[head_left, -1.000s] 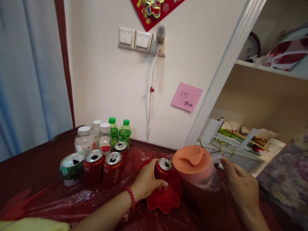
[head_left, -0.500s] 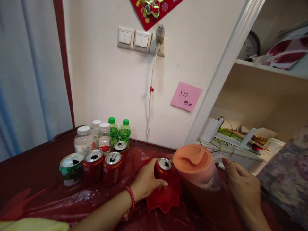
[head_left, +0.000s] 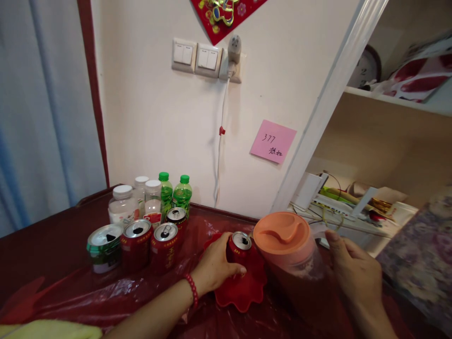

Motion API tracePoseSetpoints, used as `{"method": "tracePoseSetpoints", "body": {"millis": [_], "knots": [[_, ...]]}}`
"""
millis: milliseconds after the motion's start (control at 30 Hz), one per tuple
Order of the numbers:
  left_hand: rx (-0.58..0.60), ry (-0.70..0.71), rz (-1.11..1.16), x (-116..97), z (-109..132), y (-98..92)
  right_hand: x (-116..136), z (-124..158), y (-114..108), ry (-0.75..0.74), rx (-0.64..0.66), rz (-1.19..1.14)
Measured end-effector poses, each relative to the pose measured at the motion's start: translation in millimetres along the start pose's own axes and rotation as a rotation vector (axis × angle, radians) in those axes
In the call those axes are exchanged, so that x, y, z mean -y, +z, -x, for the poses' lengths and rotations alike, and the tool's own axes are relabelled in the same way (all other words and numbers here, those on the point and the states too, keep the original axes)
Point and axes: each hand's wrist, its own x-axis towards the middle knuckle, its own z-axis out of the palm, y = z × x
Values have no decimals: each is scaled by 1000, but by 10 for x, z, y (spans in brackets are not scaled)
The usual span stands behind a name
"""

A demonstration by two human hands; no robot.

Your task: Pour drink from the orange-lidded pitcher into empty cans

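**Hands on a Drink Can and a Pitcher at a Red-Covered Table**

A person's left hand (head_left: 214, 266), a red bead bracelet (head_left: 192, 290) at the wrist, is clamped on an opened red aluminium drink can (head_left: 240, 248). The thumb crosses the near side of the can and the fingers curl round its far side. The can stands upright on a red scallop-edged plastic dish (head_left: 243, 296), which lies on the shiny red plastic table cover (head_left: 70, 263).

Just to the right of the can, touching or nearly touching it, stands a clear plastic pitcher with a round orange lid (head_left: 284, 234). The right hand (head_left: 353, 278) is at the pitcher's handle side, with the thumb raised against the clear handle. The other fingers curl out of sight behind the pitcher, so their grip cannot be told.

To the left, well apart from the dish, drinks stand in a tight group. In front are a green-and-white can (head_left: 105, 247) and three more opened red cans (head_left: 151, 242). Behind them are clear jars with white screw lids (head_left: 123, 205) and two green-capped plastic bottles (head_left: 174, 193) near the wall.

On the pale wall hang two white switch plates (head_left: 197, 56) and a plugged-in adapter with a white cable (head_left: 221, 141) running down. Further right is a pink sticky note (head_left: 273, 141) with handwriting. At the far right, open pale shelves (head_left: 388, 101) hold papers and small clutter too blurred to name. A blue-grey curtain (head_left: 42, 108) fills the left edge.
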Motion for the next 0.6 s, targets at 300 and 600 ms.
{"method": "tracePoseSetpoints", "body": {"millis": [300, 600], "knots": [[-3, -7, 4, -13, -6, 6, -28, -17, 14, -35, -6, 2], [14, -19, -2, -26, -6, -13, -14, -4, 10, -8, -1, 0]]}}
